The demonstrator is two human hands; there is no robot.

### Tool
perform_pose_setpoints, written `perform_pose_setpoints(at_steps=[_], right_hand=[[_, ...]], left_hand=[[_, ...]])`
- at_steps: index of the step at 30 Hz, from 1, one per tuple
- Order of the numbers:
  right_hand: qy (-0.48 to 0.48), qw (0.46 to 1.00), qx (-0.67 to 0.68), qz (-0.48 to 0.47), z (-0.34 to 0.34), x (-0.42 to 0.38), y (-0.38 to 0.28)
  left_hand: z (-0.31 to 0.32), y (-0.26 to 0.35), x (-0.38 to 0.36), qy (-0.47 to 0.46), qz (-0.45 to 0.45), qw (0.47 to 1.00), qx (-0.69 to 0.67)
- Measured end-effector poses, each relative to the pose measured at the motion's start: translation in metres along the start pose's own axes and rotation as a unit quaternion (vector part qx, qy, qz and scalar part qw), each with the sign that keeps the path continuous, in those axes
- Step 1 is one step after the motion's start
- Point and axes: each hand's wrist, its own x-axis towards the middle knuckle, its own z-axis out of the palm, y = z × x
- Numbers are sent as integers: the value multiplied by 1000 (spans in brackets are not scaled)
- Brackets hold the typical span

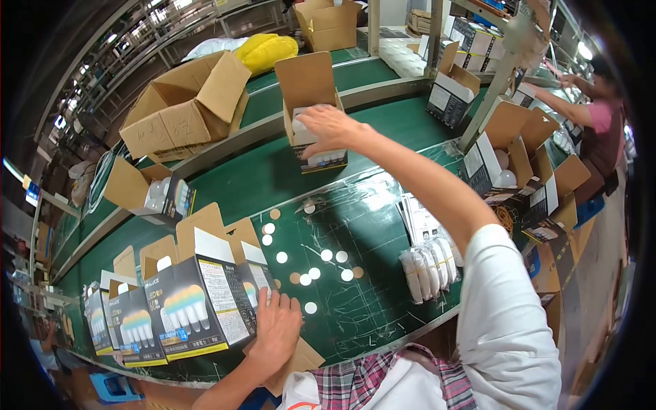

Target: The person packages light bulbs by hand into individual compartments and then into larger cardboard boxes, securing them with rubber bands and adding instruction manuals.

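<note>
My right hand reaches far out over an upright box of light bulbs with its brown lid raised. Its fingers stretch across the box opening, beside a white bulb, and the thumb is spread down the front. Near the front edge, my left hand lies palm down with fingers slightly apart. Its fingertips touch the side of a black-and-white bulb box at the end of a row of printed bulb boxes. Brown cardboard shows beneath that hand; what lies under the palm is hidden.
White and brown discs are scattered on the green surface. Banded white packets and printed sheets lie below my right arm. More open bulb boxes stand right, near a co-worker. A large carton stands back left.
</note>
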Motion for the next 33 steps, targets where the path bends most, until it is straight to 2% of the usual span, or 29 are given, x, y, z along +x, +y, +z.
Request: perform_pose_setpoints(at_steps=[2, 4, 6, 8, 9, 13, 15, 16, 20, 23, 25, 27, 30, 31, 33], right_hand=[[-152, 980, 74, 103, 3, 18, -6], [-198, 970, 80, 120, 9, 33, -9], [-141, 982, 68, 106, 7, 27, -17], [-8, 996, 66, 54, 11, 14, -16], [33, 993, 111, 35, -8, 4, -19], [95, 990, 70, 83, -59, -67, 11], [124, 984, 13, 123, -72, -112, 57], [143, 974, -9, 176, -69, -134, 85], [160, 887, -172, 397, -66, -183, 157], [124, 851, -150, 487, -58, -190, 183], [144, 849, -92, 499, -51, -186, 206], [161, 838, -51, 519, -46, -180, 210], [134, 873, -31, 467, -51, -156, 182], [151, 879, -30, 452, -43, -147, 176], [176, 893, -1, 415, -32, -130, 155]], left_hand=[[-5, 2, 0, -6, -9, 1000, -29], [-6, 2, 0, 8, -8, 999, -42], [-2, 1, -1, 44, 1, 998, -48], [-6, 4, 0, 75, 3, 993, -93], [-8, 5, 1, 89, 6, 990, -112], [-16, 14, 1, 110, 18, 976, -187], [-20, 20, 3, 117, 38, 972, -200], [-21, 25, 4, 112, 41, 969, -215], [-23, 43, 18, 122, 43, 958, -258], [-29, 61, 39, 149, 53, 944, -290], [-34, 70, 60, 178, 63, 930, -316], [-32, 79, 89, 178, 62, 896, -403], [-26, 95, 138, 156, 38, 854, -494], [-24, 101, 155, 148, 28, 842, -518], [-17, 113, 190, 156, -17, 867, -472]])
